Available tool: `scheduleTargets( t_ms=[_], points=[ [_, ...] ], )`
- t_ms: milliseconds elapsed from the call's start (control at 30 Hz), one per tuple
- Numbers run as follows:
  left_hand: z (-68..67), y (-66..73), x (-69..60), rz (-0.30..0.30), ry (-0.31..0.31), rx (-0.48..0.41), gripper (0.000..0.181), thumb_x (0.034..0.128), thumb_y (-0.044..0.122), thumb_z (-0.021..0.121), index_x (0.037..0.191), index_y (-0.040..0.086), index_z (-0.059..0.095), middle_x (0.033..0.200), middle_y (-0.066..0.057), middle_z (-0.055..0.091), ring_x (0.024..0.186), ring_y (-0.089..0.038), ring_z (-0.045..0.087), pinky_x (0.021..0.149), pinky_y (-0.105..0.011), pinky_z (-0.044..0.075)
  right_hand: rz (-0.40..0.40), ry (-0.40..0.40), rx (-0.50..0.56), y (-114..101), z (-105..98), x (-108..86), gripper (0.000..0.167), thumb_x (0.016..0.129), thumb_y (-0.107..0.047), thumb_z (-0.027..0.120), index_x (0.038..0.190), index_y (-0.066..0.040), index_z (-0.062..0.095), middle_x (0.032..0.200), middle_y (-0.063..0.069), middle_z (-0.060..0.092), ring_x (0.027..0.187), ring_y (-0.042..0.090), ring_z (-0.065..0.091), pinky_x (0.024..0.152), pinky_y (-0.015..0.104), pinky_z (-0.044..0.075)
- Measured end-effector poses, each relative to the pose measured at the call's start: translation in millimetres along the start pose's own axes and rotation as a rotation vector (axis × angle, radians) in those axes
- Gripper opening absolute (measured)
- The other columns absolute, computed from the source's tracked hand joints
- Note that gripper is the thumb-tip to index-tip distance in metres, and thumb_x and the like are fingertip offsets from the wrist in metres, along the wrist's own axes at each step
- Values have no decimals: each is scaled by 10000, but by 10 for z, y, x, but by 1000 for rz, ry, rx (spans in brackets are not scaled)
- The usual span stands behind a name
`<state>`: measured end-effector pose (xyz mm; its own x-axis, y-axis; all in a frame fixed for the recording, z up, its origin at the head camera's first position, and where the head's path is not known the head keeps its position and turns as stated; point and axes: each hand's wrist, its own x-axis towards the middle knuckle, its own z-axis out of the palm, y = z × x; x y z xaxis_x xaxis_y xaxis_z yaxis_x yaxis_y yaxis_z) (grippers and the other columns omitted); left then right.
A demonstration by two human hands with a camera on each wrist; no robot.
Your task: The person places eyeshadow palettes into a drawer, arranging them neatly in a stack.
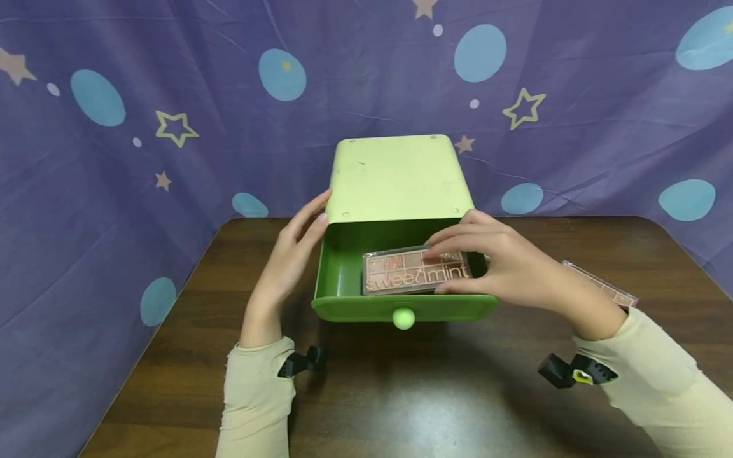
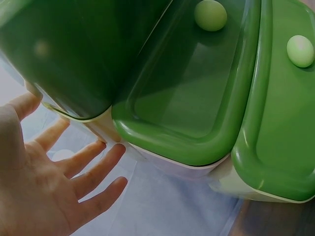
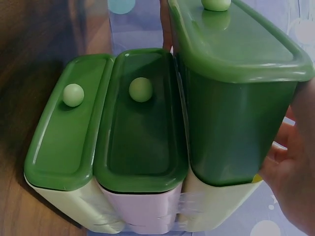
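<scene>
A green drawer (image 1: 338,310) with a round knob (image 1: 403,319) is pulled out of the top of a pale green cabinet (image 1: 401,178). Inside it, an eyeshadow palette (image 1: 395,270) with a clear lid and "sweet mint" lettering is pinched between the thumb and fingers of my right hand (image 1: 504,264). My left hand (image 1: 289,254) rests its fingers on the cabinet's left side. In the left wrist view the left hand (image 2: 54,182) has spread fingers along that side. The right wrist view hides the palette behind the drawer's wall and shows only part of the right hand (image 3: 293,167).
A second eyeshadow palette (image 1: 601,283) lies on the wooden table (image 1: 401,401), partly behind the right forearm. Below the pulled-out drawer, a middle drawer (image 3: 142,142) and a bottom drawer (image 3: 66,142) are closed. A purple patterned cloth (image 1: 366,83) hangs behind the table.
</scene>
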<state>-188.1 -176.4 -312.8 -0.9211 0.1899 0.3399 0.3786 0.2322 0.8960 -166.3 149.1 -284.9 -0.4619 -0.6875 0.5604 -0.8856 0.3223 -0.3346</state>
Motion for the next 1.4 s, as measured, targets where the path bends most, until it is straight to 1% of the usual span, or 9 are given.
scheduleTargets(
  t_ms=[200,367,500,933,1067,1167,1200,1333,1400],
  points=[
    [2,2,-2,-1,1,-6,481,1044,318,471,1514,224,435,1521,30,419,1385,-138,367,1127,-421,320,-1,-55,-28,6,-17,10,397,750,-241,869,1121,-160,753,1142,-74,689,988,94,527,828,241,435],
    [-2,-7,-4,-9,0,-17,479,1041,323,481,1510,236,441,1516,42,425,1381,-131,372,1126,-420,322,98,-151,-82,-30,-28,21,424,781,-284,856,1176,-190,735,1175,-106,660,1056,76,536,855,310,486],
    [-6,-16,-10,-19,-2,-26,479,1039,324,484,1509,237,443,1513,43,429,1376,-128,377,1121,-421,328,166,-212,-124,-59,-25,41,448,796,-317,845,1209,-195,720,1167,-108,650,1038,63,542,841,342,504],
    [-11,-10,3,-19,-2,-22,482,1037,319,490,1509,230,445,1511,16,431,1379,-129,372,1129,-421,316,214,-258,-140,-65,-12,72,505,806,-307,838,1263,-154,687,1261,-36,637,1163,139,560,958,404,492],
    [-12,-4,11,-17,-6,-21,482,1038,318,490,1510,233,442,1513,21,426,1382,-127,367,1133,-416,311,193,-202,-74,-46,-38,43,457,831,-234,821,1257,-134,686,1267,-24,642,1177,148,571,956,397,495],
    [-11,3,11,-20,-10,-19,482,1040,319,488,1513,238,437,1519,33,419,1388,-126,358,1133,-418,309,148,-114,-23,-30,-60,-9,400,840,-126,804,1226,-126,699,1229,-39,663,1126,124,602,856,323,517],
    [-12,4,10,-21,-10,-18,482,1040,321,487,1513,239,437,1521,37,417,1390,-125,356,1133,-418,309,127,-79,-10,-25,-66,-27,387,837,-80,796,1211,-122,705,1215,-40,670,1115,123,610,857,296,513],
    [-15,7,0,-28,-9,-9,483,1039,332,488,1512,246,437,1529,65,405,1403,-116,333,1142,-420,292,54,48,36,-49,-109,-116,388,806,18,786,1167,-110,722,1193,-32,683,1111,125,617,907,217,480],
    [-18,8,-2,-25,-11,-4,483,1040,332,486,1512,245,436,1533,71,398,1411,-112,320,1148,-421,279,38,99,52,-71,-143,-176,382,796,34,786,1148,-103,730,1184,-17,687,1133,132,608,991,215,442]
  ],
)
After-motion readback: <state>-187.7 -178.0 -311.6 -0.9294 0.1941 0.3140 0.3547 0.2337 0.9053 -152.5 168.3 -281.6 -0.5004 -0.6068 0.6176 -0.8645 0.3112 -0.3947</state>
